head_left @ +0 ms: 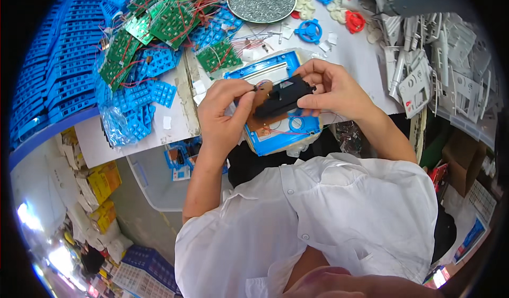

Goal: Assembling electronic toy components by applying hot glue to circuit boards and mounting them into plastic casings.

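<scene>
a: two bare hands at work on a crowded white table (111, 139), a black part (286, 97) held between them. where exactly is it?

b: over an open blue casing (289, 139), which lies at the table's near edge, directly in front of a person in a white shirt (339, 202).

a: and the right hand (334, 88)?

b: pinching the black part at its right end, thumb on the near side, forefinger curled around the far side.

a: the left hand (225, 104)?

b: at the other end, thumb and forefinger bent in toward each other beside a rounded brown piece (263, 97). whether the tips grip anything cannot be told; the detail there is too small.

a: what else is in the casing?

b: a brown board (265, 125) and thin wires show below the hands.

a: and around it?

b: green circuit boards (169, 25) trailing red wires lie heaped at far left, over blue keypad pieces (159, 94). a round tray (227, 1) filled with small metallic pieces sits beyond the casing. a blue ring (308, 31) and a red ring (354, 21) lie to its right, near piled pale plastic parts (416, 88). stacked blue housings (53, 59) fill the far left.
</scene>
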A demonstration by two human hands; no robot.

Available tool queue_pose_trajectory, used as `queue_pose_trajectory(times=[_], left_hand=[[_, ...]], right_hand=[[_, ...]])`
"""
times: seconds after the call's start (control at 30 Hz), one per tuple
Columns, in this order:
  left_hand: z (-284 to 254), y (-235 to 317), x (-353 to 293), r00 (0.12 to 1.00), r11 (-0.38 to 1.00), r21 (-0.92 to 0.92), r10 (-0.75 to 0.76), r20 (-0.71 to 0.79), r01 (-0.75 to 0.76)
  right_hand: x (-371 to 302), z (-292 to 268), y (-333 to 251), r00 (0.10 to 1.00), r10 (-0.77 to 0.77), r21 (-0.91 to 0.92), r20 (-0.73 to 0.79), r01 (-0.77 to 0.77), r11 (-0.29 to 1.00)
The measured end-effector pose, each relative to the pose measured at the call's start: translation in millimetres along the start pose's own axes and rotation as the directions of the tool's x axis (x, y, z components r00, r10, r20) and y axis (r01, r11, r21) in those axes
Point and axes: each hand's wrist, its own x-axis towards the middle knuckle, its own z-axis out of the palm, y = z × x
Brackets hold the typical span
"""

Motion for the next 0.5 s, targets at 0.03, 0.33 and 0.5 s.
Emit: queue_pose_trajectory(times=[0.03,0.33,0.5], left_hand=[[-2,3,3,0.999,0.999,0.040,0.026,0.037,-0.028],[-12,12,14,0.977,0.959,0.266,0.039,0.209,-0.095],[-16,9,18,0.956,0.957,0.262,0.050,0.289,-0.129]], right_hand=[[2,0,-6,0.997,0.082,-0.083,0.014,-0.081,0.993],[6,15,-19,0.691,-0.662,-0.848,0.290,0.507,0.157],[15,11,-1,0.682,-0.627,-0.800,0.377,0.581,0.151]])
